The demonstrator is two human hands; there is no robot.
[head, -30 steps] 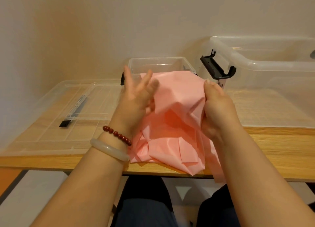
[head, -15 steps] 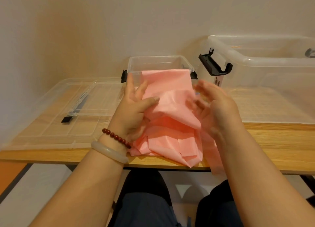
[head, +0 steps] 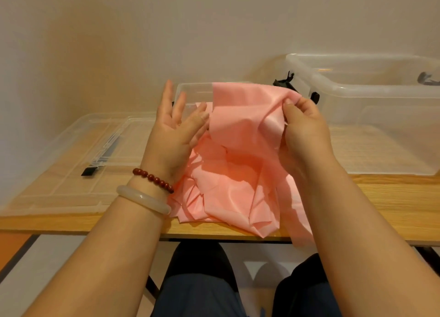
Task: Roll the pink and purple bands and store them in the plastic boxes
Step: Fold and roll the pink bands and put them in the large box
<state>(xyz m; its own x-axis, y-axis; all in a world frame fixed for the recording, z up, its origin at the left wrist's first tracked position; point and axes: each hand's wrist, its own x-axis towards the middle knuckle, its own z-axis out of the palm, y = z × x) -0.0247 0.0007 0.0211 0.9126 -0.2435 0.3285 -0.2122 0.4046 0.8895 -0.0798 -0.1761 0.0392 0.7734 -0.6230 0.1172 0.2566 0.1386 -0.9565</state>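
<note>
A long pink band (head: 238, 164) lies crumpled at the table's front edge, its upper part lifted. My right hand (head: 302, 126) pinches the raised top corner of the band between thumb and fingers. My left hand (head: 176, 131) is spread with straight fingers, its fingertips touching the band's left edge. Behind the band stands a small clear plastic box (head: 190, 90), partly hidden by the fabric. A large clear plastic box (head: 371, 95) with black latches stands at the right. No purple band is in view.
A clear lid (head: 78, 159) with a black latch lies flat on the wooden table (head: 390, 207) at the left. The wall is close behind the boxes. My knees show below the table's front edge.
My right hand has risen and pinched the band's top corner, lifting the fabric. My left hand has let go and spread its fingers beside the left edge.
</note>
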